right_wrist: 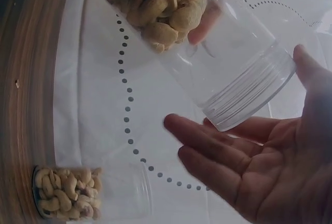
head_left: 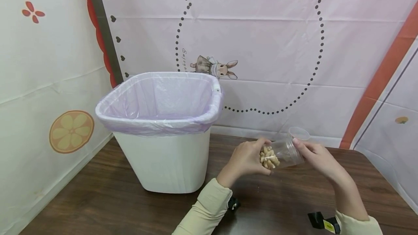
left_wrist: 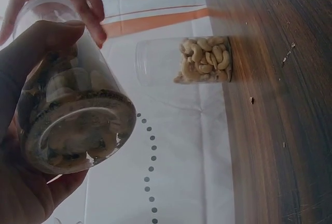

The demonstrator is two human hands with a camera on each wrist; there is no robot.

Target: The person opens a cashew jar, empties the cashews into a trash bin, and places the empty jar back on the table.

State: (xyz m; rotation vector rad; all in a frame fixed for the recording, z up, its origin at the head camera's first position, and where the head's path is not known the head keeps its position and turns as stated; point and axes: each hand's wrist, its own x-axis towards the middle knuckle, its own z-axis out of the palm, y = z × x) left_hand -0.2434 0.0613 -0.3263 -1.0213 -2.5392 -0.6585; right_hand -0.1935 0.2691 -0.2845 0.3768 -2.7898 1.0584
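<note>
Clear plastic, ridged near the mouth, forms the cashew jar point(head_left: 284, 151), which is held tilted above the dark wooden table point(head_left: 277, 198). The left hand point(head_left: 248, 157) curls around its base end, thumb on one side and fingers on the other, with the cashews point(head_left: 269, 158) gathered in that end. The mouth points toward the right hand point(head_left: 321, 159) and sits a little higher than the base; no lid shows on it. The right hand's fingers reach out loosely spread beneath the mouth, its thumb at the rim; whether the thumb presses there I cannot tell.

Behind, a second cashew jar point(left_wrist: 184, 60) stands upright on the table. To the left stands a white trash bin point(head_left: 163, 162) with a purple liner point(head_left: 156, 127) over its rim.

The step in hand looks like steadying or passing the jar, its nuts not yet out. The next move probably calls for a firm left grip while the right fingers close around the mouth end; emptying it would need a steeper tip, mouth downward.
</note>
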